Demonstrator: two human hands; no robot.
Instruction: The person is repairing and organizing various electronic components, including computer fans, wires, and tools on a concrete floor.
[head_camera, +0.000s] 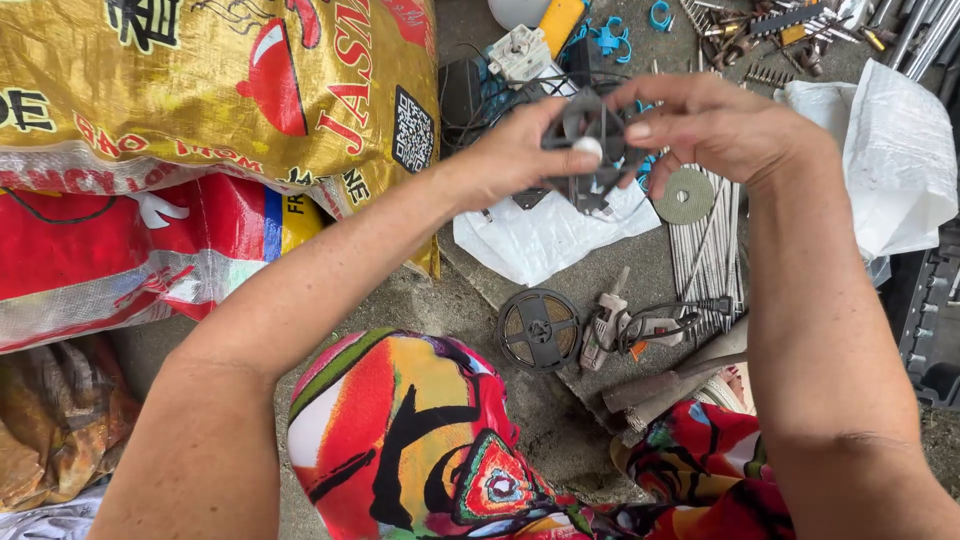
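Both of my hands hold one small dark square fan (590, 150) up above the ground. My left hand (520, 150) grips its left side, thumb pressed on the front near the hub. My right hand (710, 125) closes over its top and right edge, fingers curled around the frame. Thin dark wires trail from the fan toward the parts behind it. My knees in bright patterned cloth (420, 440) fill the lower middle of the view.
A gold woven sack (200, 90) lies on a red one (120, 250) at left. White plastic sheet (540, 240), grey disc (686, 195), bundle of thin metal rods (705, 250), black reel (540, 330), glue gun (610, 325), white bag (900, 160), scattered screws and tools (760, 30).
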